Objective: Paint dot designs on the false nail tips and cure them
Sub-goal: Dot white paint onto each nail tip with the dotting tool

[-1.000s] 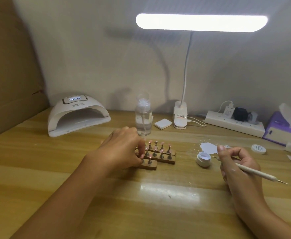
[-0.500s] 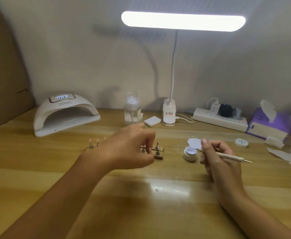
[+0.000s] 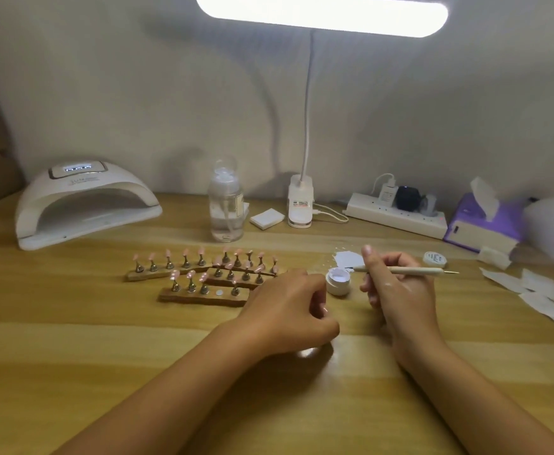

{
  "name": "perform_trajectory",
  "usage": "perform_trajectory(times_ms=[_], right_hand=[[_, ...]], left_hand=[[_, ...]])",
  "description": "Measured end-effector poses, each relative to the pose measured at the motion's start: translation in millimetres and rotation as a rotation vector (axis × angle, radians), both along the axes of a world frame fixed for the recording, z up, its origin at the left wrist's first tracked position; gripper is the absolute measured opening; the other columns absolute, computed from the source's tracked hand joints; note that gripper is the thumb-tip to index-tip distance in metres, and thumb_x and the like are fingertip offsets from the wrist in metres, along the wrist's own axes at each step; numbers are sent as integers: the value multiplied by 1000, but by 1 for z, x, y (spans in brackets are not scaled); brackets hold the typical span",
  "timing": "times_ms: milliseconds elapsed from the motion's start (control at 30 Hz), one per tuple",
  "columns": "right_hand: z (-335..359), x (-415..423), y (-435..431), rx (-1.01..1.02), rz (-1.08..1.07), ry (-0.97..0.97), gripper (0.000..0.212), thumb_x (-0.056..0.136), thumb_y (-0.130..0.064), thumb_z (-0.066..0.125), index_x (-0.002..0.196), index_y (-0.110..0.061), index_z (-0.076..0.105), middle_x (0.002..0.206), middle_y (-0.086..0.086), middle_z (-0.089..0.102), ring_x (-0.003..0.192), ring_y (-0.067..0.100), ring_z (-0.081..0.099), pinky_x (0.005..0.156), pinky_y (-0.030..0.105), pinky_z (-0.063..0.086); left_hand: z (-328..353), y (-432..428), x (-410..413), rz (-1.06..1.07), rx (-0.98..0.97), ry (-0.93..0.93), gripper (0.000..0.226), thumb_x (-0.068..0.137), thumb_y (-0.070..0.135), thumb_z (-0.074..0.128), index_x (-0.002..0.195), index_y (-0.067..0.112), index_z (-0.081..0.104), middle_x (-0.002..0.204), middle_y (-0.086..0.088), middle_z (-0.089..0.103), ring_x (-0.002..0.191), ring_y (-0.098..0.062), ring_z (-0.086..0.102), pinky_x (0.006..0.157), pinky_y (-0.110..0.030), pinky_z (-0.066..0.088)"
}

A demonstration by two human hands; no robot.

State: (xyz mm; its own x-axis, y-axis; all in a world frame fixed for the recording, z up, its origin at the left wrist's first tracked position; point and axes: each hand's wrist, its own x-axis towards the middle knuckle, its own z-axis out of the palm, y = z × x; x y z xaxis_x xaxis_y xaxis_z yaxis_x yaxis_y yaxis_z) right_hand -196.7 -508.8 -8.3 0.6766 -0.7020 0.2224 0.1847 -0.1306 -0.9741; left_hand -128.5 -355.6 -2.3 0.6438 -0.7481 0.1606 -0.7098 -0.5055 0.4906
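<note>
False nail tips [image 3: 174, 274] stand in rows on wooden strips [image 3: 200, 298], left of both hands. The left hand [image 3: 288, 310], nearer them, has curled fingers; whether they hold anything is hidden. The right hand [image 3: 397, 290] pinches a pen [image 3: 410, 270] lying sideways, tip over a small jar [image 3: 338, 284].

One head-worn wide-angle view looks forward and down across the table [image 3: 72, 339] toward the wall [image 3: 137, 93].

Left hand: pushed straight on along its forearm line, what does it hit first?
Likely the open white jar, just past the knuckles of the left hand; depth unclear.
</note>
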Motion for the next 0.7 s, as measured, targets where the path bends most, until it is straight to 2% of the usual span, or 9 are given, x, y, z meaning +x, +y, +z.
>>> perform_trajectory(times_ms=[100, 233, 333, 433, 567, 700], right_hand=[[-4, 3, -2, -8, 16, 19, 30, 90, -34, 72, 86, -7, 60, 54, -1, 64, 42, 6, 47, 42, 15, 36], [-8, 6, -3, -45, 1, 75, 25, 93, -32, 69, 81, -14, 57, 57, -1, 65, 45, 6, 48, 45, 18, 35], [-9, 8, -3, -86, -12, 106, 25, 93, -28, 67, 78, -17, 51, 55, -1, 66, 44, 5, 50, 46, 22, 37], [-9, 9, -1, -161, -17, 132, 28, 92, -31, 68, 77, -17, 49, 55, 0, 66, 45, 7, 51, 57, 31, 38], [-8, 8, 0, -255, -39, 177, 30, 92, -33, 67, 76, -15, 50, 53, -4, 66, 45, 2, 51, 61, 33, 39], [-6, 8, 2, -306, -48, 206, 30, 92, -35, 68, 76, -15, 51, 56, -5, 65, 51, 1, 56, 63, 36, 42]], left_hand=[[-4, 1, -1, 20, -42, -11, 16, 62, 54, 50, 70, 41, 47, 79, 18, 50, 73, 4, 49, 58, -20, 29], [-9, 2, -2, 30, -107, -24, 10, 69, 50, 55, 74, 42, 51, 79, 20, 53, 79, 10, 50, 58, -16, 29], [-11, 1, -1, 32, -150, -9, 8, 72, 48, 57, 77, 42, 56, 81, 19, 55, 75, 8, 52, 61, -20, 35], [-11, 0, 2, 15, -211, 22, 6, 79, 42, 64, 76, 41, 58, 83, 19, 57, 66, 8, 53, 63, -23, 40], [-14, -1, 5, 20, -233, 14, 5, 81, 42, 65, 81, 38, 61, 87, 19, 59, 62, 5, 54, 66, -26, 47], [-15, 0, 5, -1, -254, 5, 6, 83, 43, 59, 84, 38, 61, 85, 24, 61, 66, 10, 52, 61, -24, 37]])
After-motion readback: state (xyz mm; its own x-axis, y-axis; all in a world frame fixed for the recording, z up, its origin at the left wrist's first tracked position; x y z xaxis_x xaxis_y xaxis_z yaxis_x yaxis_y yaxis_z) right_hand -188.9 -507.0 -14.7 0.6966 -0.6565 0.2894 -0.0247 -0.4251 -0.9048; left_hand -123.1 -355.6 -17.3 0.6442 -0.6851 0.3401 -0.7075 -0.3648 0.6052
